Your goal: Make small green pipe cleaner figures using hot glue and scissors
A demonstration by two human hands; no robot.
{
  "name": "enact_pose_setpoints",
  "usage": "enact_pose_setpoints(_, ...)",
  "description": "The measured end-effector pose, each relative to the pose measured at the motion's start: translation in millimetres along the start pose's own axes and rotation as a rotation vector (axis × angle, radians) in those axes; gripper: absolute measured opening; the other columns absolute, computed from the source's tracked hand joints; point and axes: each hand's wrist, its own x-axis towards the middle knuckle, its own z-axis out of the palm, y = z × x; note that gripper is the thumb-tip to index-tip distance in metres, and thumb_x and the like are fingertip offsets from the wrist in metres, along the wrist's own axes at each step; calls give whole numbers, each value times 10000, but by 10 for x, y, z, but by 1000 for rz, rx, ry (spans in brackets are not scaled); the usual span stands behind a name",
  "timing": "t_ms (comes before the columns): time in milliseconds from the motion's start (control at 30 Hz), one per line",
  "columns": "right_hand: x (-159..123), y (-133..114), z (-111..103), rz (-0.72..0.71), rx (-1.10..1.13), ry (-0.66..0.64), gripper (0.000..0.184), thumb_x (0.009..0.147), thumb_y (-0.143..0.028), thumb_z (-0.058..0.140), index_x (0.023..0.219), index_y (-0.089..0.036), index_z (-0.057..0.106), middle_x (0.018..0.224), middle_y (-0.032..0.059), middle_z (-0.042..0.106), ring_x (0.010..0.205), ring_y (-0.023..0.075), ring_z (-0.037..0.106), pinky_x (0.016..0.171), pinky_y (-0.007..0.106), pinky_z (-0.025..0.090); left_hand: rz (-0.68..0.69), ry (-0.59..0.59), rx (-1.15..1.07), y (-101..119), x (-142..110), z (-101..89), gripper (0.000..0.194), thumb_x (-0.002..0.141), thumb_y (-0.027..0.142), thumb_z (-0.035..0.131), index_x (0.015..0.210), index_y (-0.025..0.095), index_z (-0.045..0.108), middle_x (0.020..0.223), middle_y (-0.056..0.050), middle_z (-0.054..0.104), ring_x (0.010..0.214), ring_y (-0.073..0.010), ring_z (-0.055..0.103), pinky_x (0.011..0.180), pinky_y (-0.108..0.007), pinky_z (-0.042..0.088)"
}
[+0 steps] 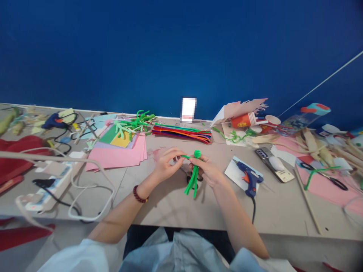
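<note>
Hands (168, 164) (205, 170) hold pipe-cleaners (193, 178); green, coil-topped

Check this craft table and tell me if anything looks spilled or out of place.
A pinkish smear marks the tabletop just above the left hand, beside the pink paper. It looks odd: an irregular stain, like spilled or rubbed-off colour.

Site was a craft workroom: long bench (170, 204) against a blue wall (181, 56), coloured pipe cleaners (181, 133) at 12 o'clock, card sheets (119, 151) at 10, hot-glue gun (248, 175) at 3.
</note>
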Motion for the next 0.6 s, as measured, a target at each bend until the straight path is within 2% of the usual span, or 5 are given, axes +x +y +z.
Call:
enact_pose_setpoints(267,6,-21,-24,19,-60,21,235,541,-309,791,698,-173,681,518,-35,613,472,83,539,477,197,415,1,-42,-10,65,34,-52,121,740,280,646,821,223,715,793,-53,640,632,-140,528,635,-282,447)
enact_pose_setpoints(600,15,-20,-30,14,-104,54,249,528,-312,789,694,-172,669,480,-47,571,453,72,502,482,198,385,194,-79,133,-42,26,-60,109,807,213,576,837,180,676,778,-42,647,640,-112,540,620,-243,449)
